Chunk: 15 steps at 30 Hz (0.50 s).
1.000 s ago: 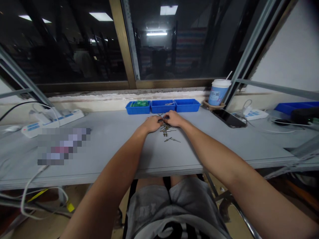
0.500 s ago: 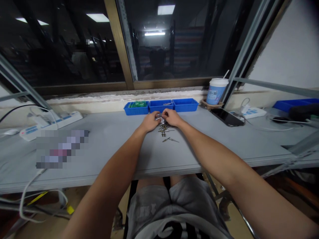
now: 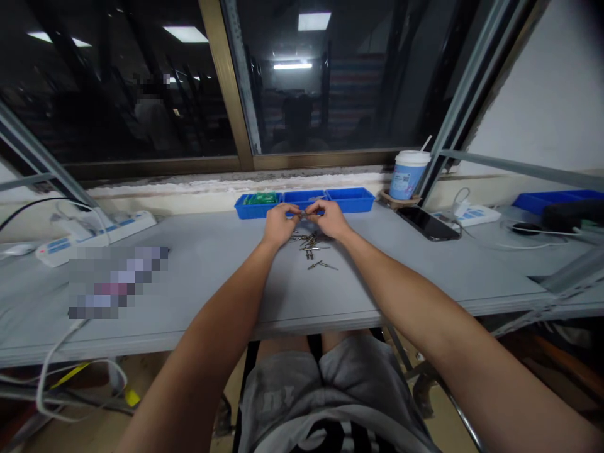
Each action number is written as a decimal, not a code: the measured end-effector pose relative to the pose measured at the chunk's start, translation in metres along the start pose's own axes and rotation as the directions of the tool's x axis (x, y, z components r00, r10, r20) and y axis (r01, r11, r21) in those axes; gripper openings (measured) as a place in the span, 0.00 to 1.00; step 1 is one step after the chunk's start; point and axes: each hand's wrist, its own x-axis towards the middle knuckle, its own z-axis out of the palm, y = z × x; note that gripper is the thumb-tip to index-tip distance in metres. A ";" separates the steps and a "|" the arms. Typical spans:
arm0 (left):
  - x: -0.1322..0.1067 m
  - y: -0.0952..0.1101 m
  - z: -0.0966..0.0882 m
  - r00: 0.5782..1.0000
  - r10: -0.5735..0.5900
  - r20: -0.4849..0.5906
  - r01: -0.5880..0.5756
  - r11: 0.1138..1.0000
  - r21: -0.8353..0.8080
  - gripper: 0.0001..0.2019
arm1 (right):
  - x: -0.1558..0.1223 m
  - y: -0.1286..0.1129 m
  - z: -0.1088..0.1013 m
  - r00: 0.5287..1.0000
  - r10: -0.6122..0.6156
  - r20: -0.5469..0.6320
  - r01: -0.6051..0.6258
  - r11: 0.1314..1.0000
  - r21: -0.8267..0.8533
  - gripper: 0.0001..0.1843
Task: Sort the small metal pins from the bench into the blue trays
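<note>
My left hand [image 3: 280, 224] and my right hand [image 3: 329, 218] meet above the table, fingertips pinched close together. Between them is a small greyish, see-through bit of plastic bag [image 3: 303, 215], mostly hidden by the fingers. Just below the hands lies a loose pile of small metal fasteners [image 3: 309, 240] with thin shanks, rivet-like in shape. A few more, such as the pair of fasteners [image 3: 323, 265], lie apart, nearer the table's front edge.
Behind my hands stand three joined blue bins [image 3: 352, 201], the left one with a green packet [image 3: 262, 198]. To the right are a lidded cup [image 3: 409, 176], a phone [image 3: 427, 223] and a power strip [image 3: 472, 216]. Another power strip [image 3: 101, 238] lies left.
Both hands have risen slightly and drawn their fingertips together. The shiny bag that lay over the fasteners has lifted with them, showing more of the pile.
</note>
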 end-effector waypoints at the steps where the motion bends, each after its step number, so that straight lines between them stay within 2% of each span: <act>1: 0.000 0.001 0.000 1.000 0.018 -0.001 -0.018 1.000 0.005 0.03 | 0.000 0.000 0.000 1.000 -0.003 -0.008 0.003 1.000 0.004 0.03; 6: -0.004 0.008 -0.003 0.993 0.088 0.073 -0.092 0.994 0.052 0.12 | 0.001 0.004 -0.002 0.999 0.001 -0.042 -0.001 1.000 -0.006 0.03; 9: -0.006 0.011 -0.004 0.986 0.105 0.125 -0.116 0.990 0.079 0.10 | 0.001 0.005 -0.002 0.998 0.014 -0.056 -0.016 0.999 -0.036 0.02; 12: -0.005 0.011 -0.003 0.989 0.071 0.133 -0.083 0.993 0.085 0.08 | 0.000 0.004 -0.002 0.999 0.023 -0.045 -0.025 0.999 -0.041 0.01; 15: -0.003 0.007 -0.002 0.996 0.007 0.094 -0.013 0.998 0.061 0.08 | -0.001 0.002 0.000 0.999 0.042 -0.021 -0.042 0.999 0.008 0.05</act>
